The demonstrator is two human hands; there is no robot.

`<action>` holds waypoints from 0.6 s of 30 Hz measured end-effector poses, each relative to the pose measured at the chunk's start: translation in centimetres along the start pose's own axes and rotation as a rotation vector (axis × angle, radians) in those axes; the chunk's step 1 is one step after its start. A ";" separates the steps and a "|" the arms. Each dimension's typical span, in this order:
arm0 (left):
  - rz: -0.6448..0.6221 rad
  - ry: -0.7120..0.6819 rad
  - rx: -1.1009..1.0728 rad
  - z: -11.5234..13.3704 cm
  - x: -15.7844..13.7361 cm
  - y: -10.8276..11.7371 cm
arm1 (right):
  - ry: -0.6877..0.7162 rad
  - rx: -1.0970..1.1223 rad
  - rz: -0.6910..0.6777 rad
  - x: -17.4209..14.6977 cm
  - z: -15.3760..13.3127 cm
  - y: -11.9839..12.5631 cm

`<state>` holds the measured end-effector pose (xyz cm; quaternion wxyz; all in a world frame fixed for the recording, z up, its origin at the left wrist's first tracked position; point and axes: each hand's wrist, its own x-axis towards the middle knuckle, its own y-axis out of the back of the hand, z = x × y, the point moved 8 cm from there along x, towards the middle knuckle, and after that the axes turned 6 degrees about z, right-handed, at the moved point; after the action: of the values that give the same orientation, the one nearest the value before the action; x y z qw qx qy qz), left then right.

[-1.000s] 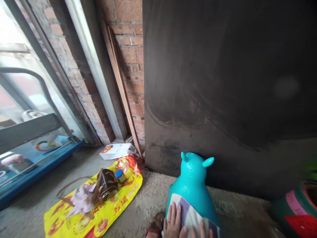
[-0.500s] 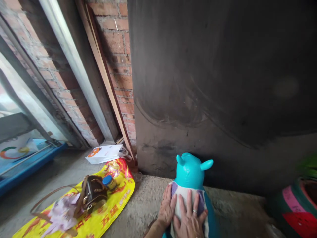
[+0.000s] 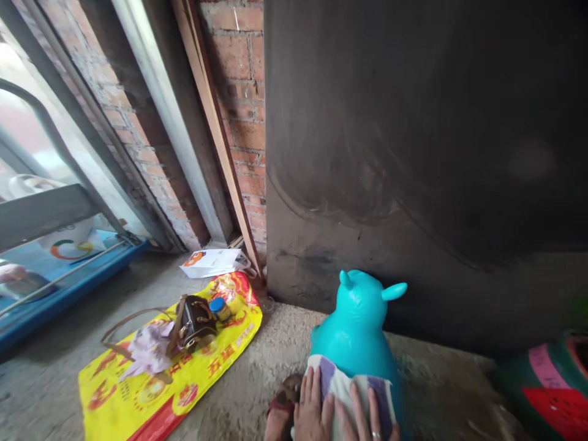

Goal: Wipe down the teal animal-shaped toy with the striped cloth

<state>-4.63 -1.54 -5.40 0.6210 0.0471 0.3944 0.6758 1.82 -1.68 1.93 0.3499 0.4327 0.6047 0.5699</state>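
- Head view, hands: the left hand and the right hand lie flat at about 6 o'clock in the frame, fingers spread and pressed on a white cloth with purple stripes. Neither hand closes around anything. Both are cut off by the bottom edge, so the palms and wrists are mostly out of sight. A ring shows on one finger of the right hand.
- The cloth is draped over the back of a turquoise inflatable animal-shaped toy with two small ears. The toy stands on the rough concrete floor, close against a dark, smudged wall panel at 12 to 3 o'clock. Its lower body is hidden by the cloth and hands.
- Something brownish-red sits just left of the left hand, partly cut off and hard to identify.
- At 8 o'clock a yellow printed plastic sheet lies on the floor, carrying a dark brown strapped bag, a blue-lidded jar and crumpled pale fabric.
- A white paper bag lies beyond, by the brick wall.
- At 4 o'clock a green and pink round object is cut by the right edge.
- Open floor lies between sheet and toy.
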 end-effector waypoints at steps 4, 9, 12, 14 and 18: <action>0.074 -0.060 -0.242 3.3 4.1 2.5 | -0.056 -0.020 -0.024 3.0 3.4 1.8; 0.035 -0.070 -0.321 4.5 7.0 3.5 | 0.005 0.028 0.003 6.6 3.8 4.1; 0.049 -0.033 -0.325 3.1 4.5 2.9 | 0.053 0.088 -0.018 5.0 3.4 4.3; 0.081 0.008 -0.309 1.4 1.6 2.0 | 0.093 0.120 -0.053 1.8 3.2 3.6; 0.121 0.032 -0.090 -2.3 -3.2 0.1 | 0.016 0.076 -0.009 -5.0 4.1 1.1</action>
<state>-5.29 -5.38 -5.51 0.5742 0.0317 0.3699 0.7297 7.58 -4.73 2.29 0.3309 0.4386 0.6305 0.5484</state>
